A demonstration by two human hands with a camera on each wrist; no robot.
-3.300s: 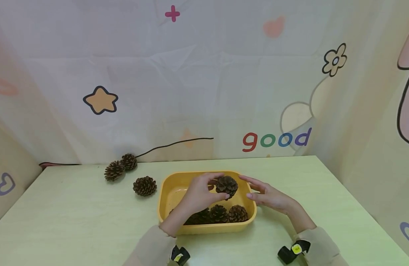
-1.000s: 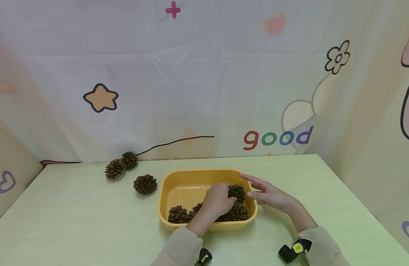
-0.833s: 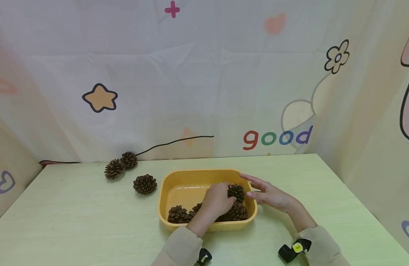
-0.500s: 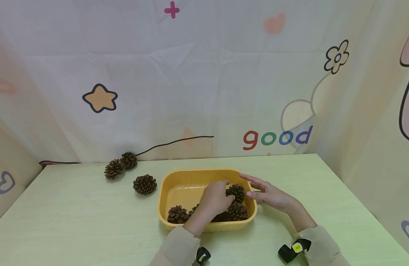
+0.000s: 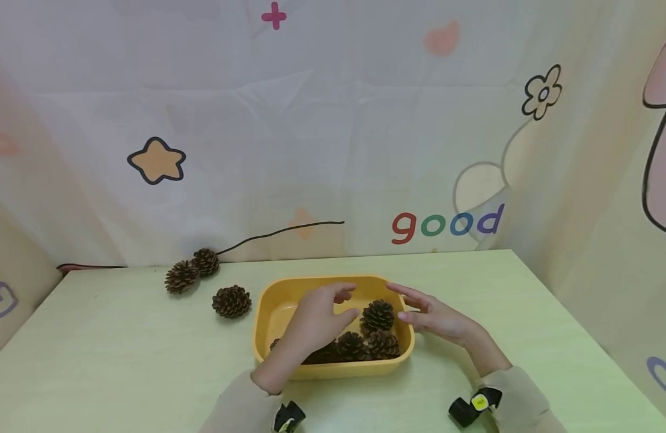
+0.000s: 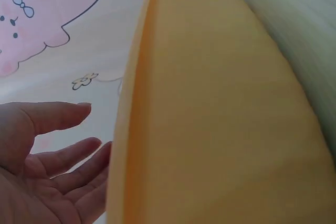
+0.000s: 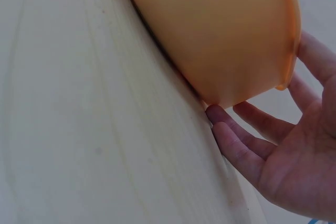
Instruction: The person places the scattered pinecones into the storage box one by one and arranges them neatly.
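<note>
A yellow plastic basin [image 5: 338, 371] stands mid-table. Inside it, one pine cone [image 5: 377, 316] sits near the right end, behind a row of several others along the front wall, among them a pine cone [image 5: 383, 344] in the right corner. My left hand [image 5: 314, 316] hovers over the basin with thumb and fingers spread apart, holding nothing; the left wrist view shows bare space between them beside the basin's wall [image 6: 210, 103]. At the right end my right hand [image 5: 441, 320] rests its extended fingers against the basin's outside, with fingertips [image 7: 223, 116] low near its base.
Three pine cones lie on the table left of the basin: one pine cone [image 5: 232, 302] close to it, and a touching pair, a pine cone [image 5: 182, 277] and a smaller-looking pine cone [image 5: 205, 262], by the back edge. A printed curtain [image 5: 230, 150] hangs behind the pale table [image 5: 122, 349].
My left hand carried a pine cone down to the basin's right end, let it go, then rose and drew back left with fingers apart. The right hand stays at the basin's right side.
</note>
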